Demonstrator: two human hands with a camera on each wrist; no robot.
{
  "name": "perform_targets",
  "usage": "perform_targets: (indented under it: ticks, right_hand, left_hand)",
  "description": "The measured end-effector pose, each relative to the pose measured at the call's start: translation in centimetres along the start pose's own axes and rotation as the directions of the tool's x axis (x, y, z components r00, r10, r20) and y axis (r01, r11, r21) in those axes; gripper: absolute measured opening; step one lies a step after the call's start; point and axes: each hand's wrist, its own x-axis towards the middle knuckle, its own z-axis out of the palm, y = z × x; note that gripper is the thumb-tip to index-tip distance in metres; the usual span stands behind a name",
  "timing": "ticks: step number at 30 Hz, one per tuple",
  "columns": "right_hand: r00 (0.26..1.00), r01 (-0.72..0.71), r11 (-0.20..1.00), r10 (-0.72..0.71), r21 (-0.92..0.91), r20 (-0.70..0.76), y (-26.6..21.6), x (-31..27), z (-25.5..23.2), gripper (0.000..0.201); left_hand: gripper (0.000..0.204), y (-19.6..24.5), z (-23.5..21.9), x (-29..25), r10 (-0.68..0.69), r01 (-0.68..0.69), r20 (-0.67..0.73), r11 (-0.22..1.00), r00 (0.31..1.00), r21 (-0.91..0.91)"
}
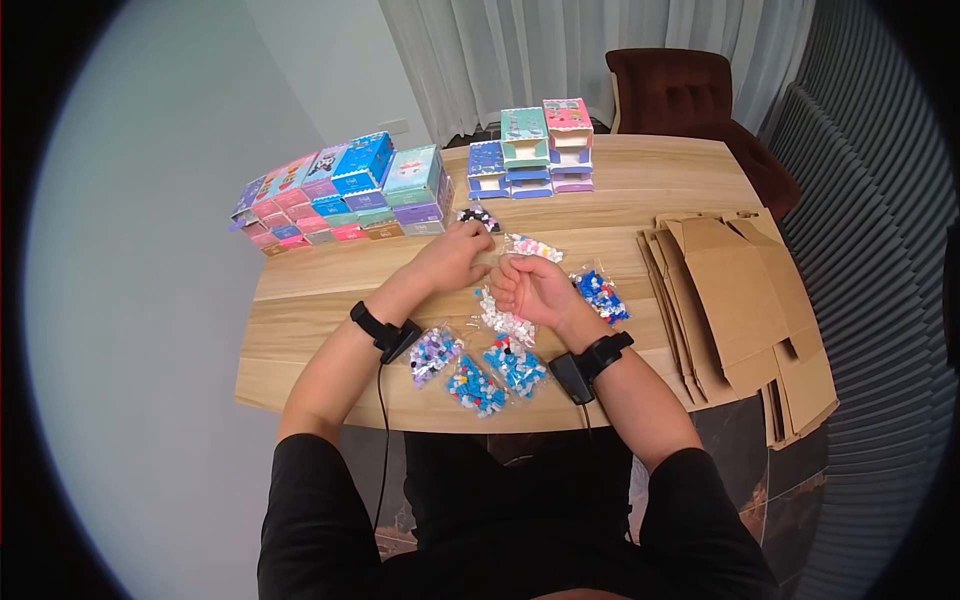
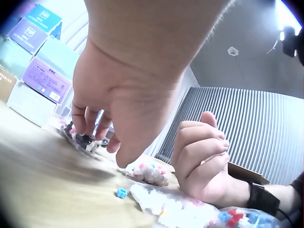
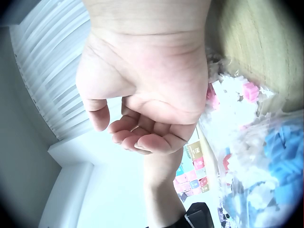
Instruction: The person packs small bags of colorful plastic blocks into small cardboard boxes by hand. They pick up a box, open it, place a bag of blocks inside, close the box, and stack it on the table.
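In the head view, my left hand [image 1: 452, 258] reaches over the table, its fingers beside a clear bag of black, white and pink pieces [image 1: 478, 218]. From the left wrist, the fingers of that hand [image 2: 126, 102] hang loosely bent over the same bag [image 2: 80, 140]; whether the tips touch it cannot be told. My right hand [image 1: 535, 292] is raised palm up between bags of white-pink pieces [image 1: 535, 248] and white pieces [image 1: 510, 322]. Its fingers curl loosely around nothing, as the right wrist view of the hand [image 3: 145, 90] confirms.
Bags of blue pieces [image 1: 600, 297], [image 1: 476, 388] and purple pieces [image 1: 434, 355] lie around the hands. Small boxes [image 1: 362, 165] are stacked at the back left, open-fronted boxes [image 1: 524, 135] at the back. Flattened cardboard [image 1: 745, 300] lies right, near a brown chair [image 1: 672, 90].
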Motion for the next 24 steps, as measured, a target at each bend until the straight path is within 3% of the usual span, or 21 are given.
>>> perform_targets:
  ticks: [4,8,11,14,17,18,20,21,24]
  right_hand:
    - [1.000,0.005,1.000,-0.005,-0.015,0.015,-0.1,-0.1,-0.1,0.023]
    - [0.999,0.013,1.000,-0.013,0.019,-0.039,0.0,-0.1,0.6,0.024]
    - [0.999,0.011,1.000,-0.011,0.007,-0.033,-0.1,-0.1,0.8,0.025]
    - [1.000,-0.004,1.000,0.005,-0.009,0.009,-0.1,0.0,0.5,0.025]
    - [1.000,-0.008,1.000,0.008,-0.004,-0.021,0.1,0.1,0.4,0.026]
    - [1.000,-0.011,1.000,0.011,0.004,-0.022,0.1,0.1,0.4,0.026]
    - [1.000,-0.012,1.000,0.012,0.018,-0.025,0.0,0.1,0.4,0.027]
    - [0.999,-0.013,1.000,0.014,0.027,-0.031,0.0,0.1,0.4,0.027]
    - [0.999,-0.011,0.999,0.013,0.050,-0.039,0.0,0.1,0.3,0.028]
  left_hand:
    - [0.036,-0.2,0.4,-0.4,0.000,-0.002,-0.087,1.000,0.996,-0.018]
    - [0.036,-1.3,0.9,0.2,-0.013,0.012,-0.305,1.000,0.952,-0.005]
    - [0.033,-1.5,0.3,0.9,-0.107,0.079,-0.211,0.988,0.972,-0.136]
    - [0.031,-0.7,-0.9,2.6,-0.144,0.090,-0.249,0.972,0.958,-0.218]
    - [0.033,-1.8,-0.3,5.3,-0.067,-0.009,-0.406,0.983,0.912,-0.184]
    - [0.033,-0.7,-1.2,6.1,-0.271,0.146,-0.307,0.916,0.912,-0.374]
    - [0.033,1.1,-3.1,8.1,-0.582,0.440,-0.006,0.621,0.813,-0.649]
    - [0.034,-0.4,-2.3,9.3,-0.620,0.417,0.141,0.325,0.772,-0.849]
    - [0.028,-2.3,-1.3,11.3,-0.683,0.437,0.267,0.085,0.680,-0.895]
